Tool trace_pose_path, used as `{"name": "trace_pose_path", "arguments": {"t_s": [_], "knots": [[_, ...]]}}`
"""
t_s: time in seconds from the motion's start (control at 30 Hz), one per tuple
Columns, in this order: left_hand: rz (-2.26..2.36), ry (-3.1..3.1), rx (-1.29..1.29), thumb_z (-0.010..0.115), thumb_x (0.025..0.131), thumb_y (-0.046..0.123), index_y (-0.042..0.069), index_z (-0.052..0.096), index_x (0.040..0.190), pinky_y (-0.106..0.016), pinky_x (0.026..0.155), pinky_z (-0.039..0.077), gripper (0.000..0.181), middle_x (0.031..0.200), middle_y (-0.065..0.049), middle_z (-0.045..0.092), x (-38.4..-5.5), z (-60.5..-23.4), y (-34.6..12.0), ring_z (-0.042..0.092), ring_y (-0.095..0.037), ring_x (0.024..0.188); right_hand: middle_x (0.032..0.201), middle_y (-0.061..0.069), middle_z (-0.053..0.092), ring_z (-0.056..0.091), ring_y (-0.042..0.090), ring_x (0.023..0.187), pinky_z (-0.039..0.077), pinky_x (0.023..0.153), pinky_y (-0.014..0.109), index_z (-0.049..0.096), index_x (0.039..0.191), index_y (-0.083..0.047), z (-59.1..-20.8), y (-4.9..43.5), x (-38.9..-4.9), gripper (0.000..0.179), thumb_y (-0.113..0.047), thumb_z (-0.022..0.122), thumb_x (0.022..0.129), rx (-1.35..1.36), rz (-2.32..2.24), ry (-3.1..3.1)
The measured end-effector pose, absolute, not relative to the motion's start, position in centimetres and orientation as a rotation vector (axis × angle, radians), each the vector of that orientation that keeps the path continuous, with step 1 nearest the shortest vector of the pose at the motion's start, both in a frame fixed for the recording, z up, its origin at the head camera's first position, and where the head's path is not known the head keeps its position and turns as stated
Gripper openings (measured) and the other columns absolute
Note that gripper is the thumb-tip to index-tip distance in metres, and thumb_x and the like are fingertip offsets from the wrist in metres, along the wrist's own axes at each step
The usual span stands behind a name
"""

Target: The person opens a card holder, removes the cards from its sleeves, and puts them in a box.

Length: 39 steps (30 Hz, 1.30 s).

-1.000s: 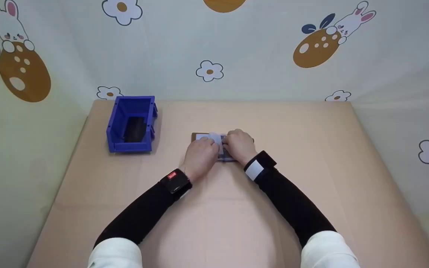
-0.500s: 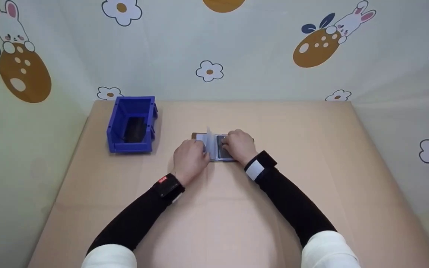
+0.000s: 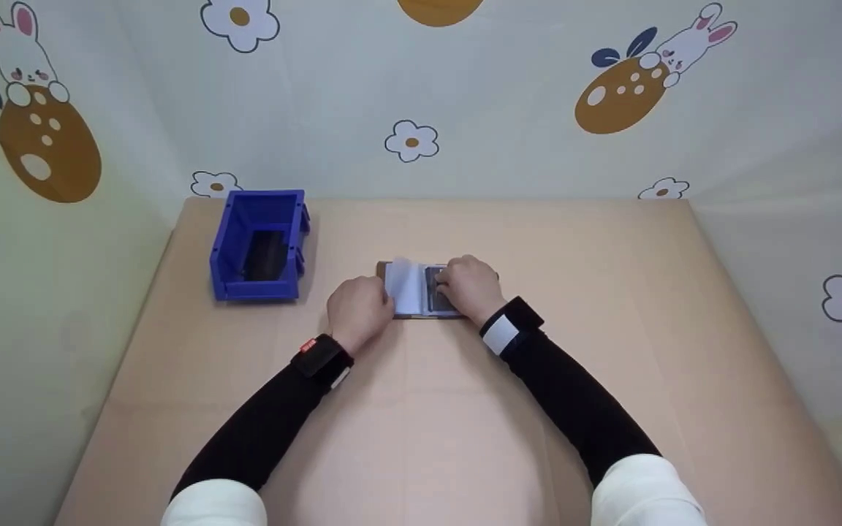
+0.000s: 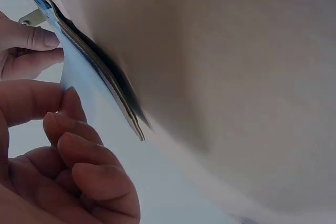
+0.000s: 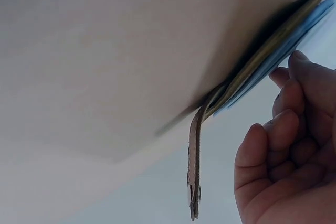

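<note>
A card holder point(image 3: 421, 317) with a brown cover lies spread on the table, its clear plastic sleeves showing between the hands. My left hand point(image 3: 360, 310) pinches the edge of a translucent sleeve point(image 3: 407, 286) at the left side, with thumb and forefinger meeting at it in the left wrist view. On the right side, my right hand point(image 3: 473, 286) holds the card holder, its fingertips at a dark-faced sleeve point(image 3: 433, 294). A brown strap point(image 5: 193, 166) with a snap hangs off the holder in the right wrist view. The right fingertips' exact grip is partly hidden.
A blue plastic bin point(image 3: 256, 291) stands at the table's back left, with something flat and black point(image 3: 265, 256) inside. The table point(image 3: 596, 351) has a beige cover. A patterned curtain point(image 3: 509, 109) surrounds its back and sides.
My left hand has moved left, and the translucent sleeve has turned over from the middle toward the left side. The right hand has stayed put on the card holder.
</note>
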<state>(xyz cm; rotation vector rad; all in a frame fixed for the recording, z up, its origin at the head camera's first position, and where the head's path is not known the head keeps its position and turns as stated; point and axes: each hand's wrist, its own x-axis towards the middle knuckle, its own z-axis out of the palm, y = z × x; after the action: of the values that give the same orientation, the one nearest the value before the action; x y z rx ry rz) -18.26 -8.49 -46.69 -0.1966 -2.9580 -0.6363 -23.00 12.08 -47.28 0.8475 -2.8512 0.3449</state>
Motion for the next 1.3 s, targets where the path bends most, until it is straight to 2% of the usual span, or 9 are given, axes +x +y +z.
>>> {"name": "trace_pose_path", "arguments": {"t_s": [0.13, 0.43, 1.0, 1.3], "knots": [[-0.583, -3.026, -0.186, 0.057, 0.083, 0.01, 0.012, 0.05, 0.057, -0.044, 0.048, 0.045, 0.027, 0.065, -0.006, 0.058, -18.43, -46.94, -8.44, 0.058, -0.027, 0.06, 0.079, 0.01, 0.067, 0.064, 0.031, 0.08, 0.051, 0.071, 0.044, 0.078, 0.08, -0.009, -47.31, 12.1, -23.0, 0.005, -0.011, 0.075, 0.084, 0.849, 0.354, -2.847], [-0.466, -3.124, -0.161, 0.057, 0.085, 0.011, 0.006, 0.063, 0.069, -0.047, 0.053, 0.05, 0.018, 0.077, -0.013, 0.067, -18.77, -47.05, -8.2, 0.065, -0.032, 0.071, 0.079, 0.01, 0.068, 0.064, 0.03, 0.08, 0.052, 0.07, 0.044, 0.078, 0.081, -0.011, -47.25, 12.01, -23.05, 0.005, -0.013, 0.076, 0.084, 0.837, 0.351, -2.864], [-0.385, -3.171, -0.137, 0.061, 0.084, 0.009, 0.003, 0.068, 0.076, -0.049, 0.056, 0.053, 0.012, 0.081, -0.016, 0.069, -18.77, -46.46, -8.11, 0.066, -0.033, 0.076, 0.081, 0.009, 0.068, 0.064, 0.029, 0.081, 0.051, 0.07, 0.043, 0.08, 0.085, -0.013, -47.33, 12.01, -22.98, 0.005, -0.014, 0.075, 0.086, 0.809, 0.355, -2.884], [-0.355, -3.176, -0.143, 0.06, 0.086, 0.01, 0.002, 0.068, 0.077, -0.049, 0.057, 0.053, 0.014, 0.083, -0.016, 0.069, -18.85, -46.54, -8.15, 0.067, -0.034, 0.077, 0.078, 0.008, 0.067, 0.063, 0.028, 0.078, 0.051, 0.067, 0.042, 0.079, 0.081, -0.013, -47.37, 11.94, -23.07, 0.006, -0.015, 0.076, 0.086, 0.81, 0.346, -2.877]]}}
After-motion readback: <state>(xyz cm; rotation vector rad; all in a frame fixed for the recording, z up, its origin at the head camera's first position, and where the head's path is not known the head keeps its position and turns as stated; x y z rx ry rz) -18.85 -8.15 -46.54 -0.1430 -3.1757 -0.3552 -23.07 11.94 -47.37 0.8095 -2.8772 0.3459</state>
